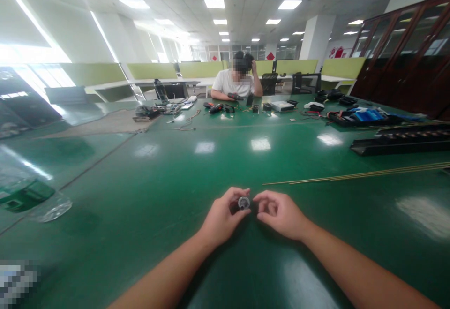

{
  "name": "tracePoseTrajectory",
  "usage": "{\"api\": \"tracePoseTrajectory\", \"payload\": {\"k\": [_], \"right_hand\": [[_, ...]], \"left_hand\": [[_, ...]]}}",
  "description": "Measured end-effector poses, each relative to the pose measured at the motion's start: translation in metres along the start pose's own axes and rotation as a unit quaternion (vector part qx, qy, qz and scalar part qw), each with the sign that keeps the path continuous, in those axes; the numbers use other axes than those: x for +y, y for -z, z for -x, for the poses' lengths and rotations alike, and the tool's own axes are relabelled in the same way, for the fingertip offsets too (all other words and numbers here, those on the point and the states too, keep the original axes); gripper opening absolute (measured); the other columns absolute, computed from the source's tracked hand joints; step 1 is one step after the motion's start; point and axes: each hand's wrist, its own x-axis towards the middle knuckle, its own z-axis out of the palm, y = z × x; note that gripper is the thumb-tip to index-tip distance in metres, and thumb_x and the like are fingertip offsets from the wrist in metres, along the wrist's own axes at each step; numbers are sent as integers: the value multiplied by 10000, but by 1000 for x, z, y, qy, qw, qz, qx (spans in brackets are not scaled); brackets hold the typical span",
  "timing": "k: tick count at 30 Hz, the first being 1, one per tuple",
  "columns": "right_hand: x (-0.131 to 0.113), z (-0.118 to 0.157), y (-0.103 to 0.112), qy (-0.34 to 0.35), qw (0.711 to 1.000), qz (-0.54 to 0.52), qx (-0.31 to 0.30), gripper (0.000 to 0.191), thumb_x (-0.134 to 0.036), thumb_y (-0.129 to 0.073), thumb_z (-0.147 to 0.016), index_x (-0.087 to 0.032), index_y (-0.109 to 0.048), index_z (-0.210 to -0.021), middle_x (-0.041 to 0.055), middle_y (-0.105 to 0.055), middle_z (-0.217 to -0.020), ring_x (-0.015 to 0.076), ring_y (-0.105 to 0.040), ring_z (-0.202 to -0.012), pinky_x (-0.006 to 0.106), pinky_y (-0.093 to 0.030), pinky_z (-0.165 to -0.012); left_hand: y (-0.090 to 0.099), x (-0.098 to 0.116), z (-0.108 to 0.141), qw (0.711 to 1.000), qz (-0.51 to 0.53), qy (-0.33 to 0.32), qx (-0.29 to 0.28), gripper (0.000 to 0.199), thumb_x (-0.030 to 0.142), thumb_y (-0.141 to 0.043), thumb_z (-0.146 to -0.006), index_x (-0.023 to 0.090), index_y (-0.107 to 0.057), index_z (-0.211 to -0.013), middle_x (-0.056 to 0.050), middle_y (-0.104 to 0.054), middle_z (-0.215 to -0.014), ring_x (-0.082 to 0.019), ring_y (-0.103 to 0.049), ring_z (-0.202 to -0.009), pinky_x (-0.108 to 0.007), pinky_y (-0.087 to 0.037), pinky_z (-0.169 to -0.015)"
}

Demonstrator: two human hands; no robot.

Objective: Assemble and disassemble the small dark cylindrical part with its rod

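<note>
Near the front middle of the green table (168, 173), my left hand (221, 215) holds a small round grey part (243, 203) between thumb and fingers. A round face of the part, with a darker middle, points toward the camera. My right hand (281, 213) is just to the right of the part, fingers curled and thumb apart from the fingertips. A narrow gap lies between it and the part, and nothing shows in its grasp.
A clear bottle (31, 199) lies at the left. Thin brass rods (330, 177) and a black rail (397, 145) are at the right. Across the table sits a person (235, 84) behind scattered tools. A blue item (369, 114) lies at the back right.
</note>
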Motion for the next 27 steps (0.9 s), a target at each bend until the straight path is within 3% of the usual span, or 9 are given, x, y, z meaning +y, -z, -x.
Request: {"api": "tracePoseTrajectory", "payload": {"k": [9, 19, 27], "right_hand": [[-1, 2, -1, 37, 998, 49, 2, 315, -126, -660, -734, -166, -676, -1046, -34, -648, -694, 64, -370, -466, 202, -322, -498], [0, 3, -1, 45, 998, 49, 11, 309, -163, -660, -771, -179, -646, -1079, -35, -643, -719, 64, -375, -469, 204, -318, -495], [0, 6, -1, 44, 998, -2, 36, 557, -152, -653, -776, -217, -476, -1299, -16, -643, -861, 55, -399, -476, 191, -312, -458]], "left_hand": [[0, -1, -1, 1000, 13, -6, 2, 238, 200, -677, -819, 184, -549, -1019, -109, -620, -1277, -221, -583, -1210, -408, -477, -1052], [1, -1, 0, 996, -83, -17, 23, 288, 258, -716, -826, 246, -637, -1103, -6, -686, -1055, -172, -657, -944, -305, -514, -879], [3, -1, 1, 983, -155, -101, 12, 317, 273, -674, -872, 294, -632, -1185, -6, -669, -1081, -170, -612, -982, -300, -471, -879]]}}
